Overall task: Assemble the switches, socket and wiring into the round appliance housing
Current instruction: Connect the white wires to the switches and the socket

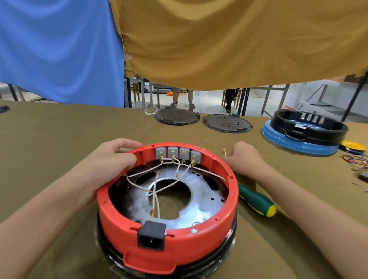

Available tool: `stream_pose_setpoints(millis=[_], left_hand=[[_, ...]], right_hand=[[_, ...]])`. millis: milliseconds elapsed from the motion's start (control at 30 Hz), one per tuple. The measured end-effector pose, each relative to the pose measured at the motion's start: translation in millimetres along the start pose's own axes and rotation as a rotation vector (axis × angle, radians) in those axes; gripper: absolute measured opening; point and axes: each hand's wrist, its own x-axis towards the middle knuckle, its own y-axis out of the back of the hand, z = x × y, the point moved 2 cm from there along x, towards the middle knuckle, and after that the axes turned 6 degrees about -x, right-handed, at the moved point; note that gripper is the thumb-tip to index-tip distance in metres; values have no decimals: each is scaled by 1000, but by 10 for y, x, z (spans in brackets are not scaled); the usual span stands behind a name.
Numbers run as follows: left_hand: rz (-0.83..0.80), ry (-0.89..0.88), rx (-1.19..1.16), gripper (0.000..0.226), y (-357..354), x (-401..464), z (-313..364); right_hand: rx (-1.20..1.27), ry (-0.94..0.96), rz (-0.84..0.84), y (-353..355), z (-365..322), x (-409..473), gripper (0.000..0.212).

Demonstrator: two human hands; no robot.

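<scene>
Red round housing point(168, 241): sitting mid-tabletop point(52, 145), four grey switches point(178, 154), black socket point(152, 235) and white wiring point(159, 182) fitted. Left hand point(108, 161) is gripping the rim, seemingly steadying it. Right hand point(243, 158), fingers curled, is pinching a small terminal point(224, 151).

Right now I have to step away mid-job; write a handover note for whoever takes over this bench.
Left hand: gripping the far-left rim of the red housing, thumb inside, steadying it.
Right hand: resting on the table right of the housing, pinching a small wire terminal.
Done: four grey switches seated in the far wall, black socket in the near wall, white wires running between them.
Left: several wire ends look loose over the metal plate; connect and check them.
Screwdriver lies right of the housing; spare wires at far right.
</scene>
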Motion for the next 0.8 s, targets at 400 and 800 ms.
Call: stream_pose_setpoints(millis=[400,800], left_hand=[[8,-19,14,42,-5,-12,13],[-19,-41,-17,44,1,-5,3]], right_hand=[[-278,136,-145,66,-21,30,33],[1320,298,-370,558,-218,-229,8]])
